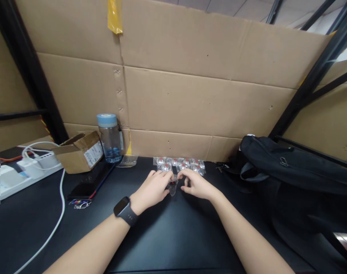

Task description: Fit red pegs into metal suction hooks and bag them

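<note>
Between my two hands is a small clear plastic packet with something dark and red in it. My left hand, with a dark watch on its wrist, pinches the packet's left side. On the other side, my right hand has its fingers curled, the index finger at the packet's upper right edge and the thumb a little apart from it. Just beyond the fingers, several clear packets with round silvery items and red marks lie in rows on the black table.
At the left are a water bottle, an open cardboard box, a phone, keys, a power strip and a white cable. A black backpack fills the right side. Cardboard walls the back.
</note>
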Demonstrator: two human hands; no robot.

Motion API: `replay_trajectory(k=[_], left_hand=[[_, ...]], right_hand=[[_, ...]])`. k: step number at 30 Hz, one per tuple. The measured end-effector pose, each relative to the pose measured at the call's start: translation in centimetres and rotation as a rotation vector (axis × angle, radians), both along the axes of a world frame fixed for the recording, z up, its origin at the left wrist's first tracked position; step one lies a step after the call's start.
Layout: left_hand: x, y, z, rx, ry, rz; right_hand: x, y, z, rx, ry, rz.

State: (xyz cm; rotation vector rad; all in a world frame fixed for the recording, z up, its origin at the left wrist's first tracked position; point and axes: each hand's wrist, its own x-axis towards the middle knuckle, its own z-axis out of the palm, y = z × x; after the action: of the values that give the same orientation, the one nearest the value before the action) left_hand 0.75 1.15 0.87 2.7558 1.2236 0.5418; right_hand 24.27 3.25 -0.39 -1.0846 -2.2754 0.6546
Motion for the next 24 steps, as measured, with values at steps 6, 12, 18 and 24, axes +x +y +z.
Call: replay_trajectory(k=[6, 12, 18, 24], left_hand=[[-0.5, 1.2, -0.4, -0.057, -0.099, 0.055], [-0.8, 2.9, -0.6, -0.346, -0.358, 0.253], [-0.1, 2.8, -1.5, -0.381, -0.420, 0.336], [0.8, 1.8, -1.6, -0.225, -0.184, 0.259]], right_hand=[[-0.8, 0.0, -0.2, 0.065, -0.043, -0.033], [-0.5, 0.7, -0.4, -0.197, 0.256, -0.158], [-0.3, 0.9, -1.1, -0.142, 0.246, -0.217], [-0.4, 0.0, -0.6, 0.054, -0.164, -0.129]])
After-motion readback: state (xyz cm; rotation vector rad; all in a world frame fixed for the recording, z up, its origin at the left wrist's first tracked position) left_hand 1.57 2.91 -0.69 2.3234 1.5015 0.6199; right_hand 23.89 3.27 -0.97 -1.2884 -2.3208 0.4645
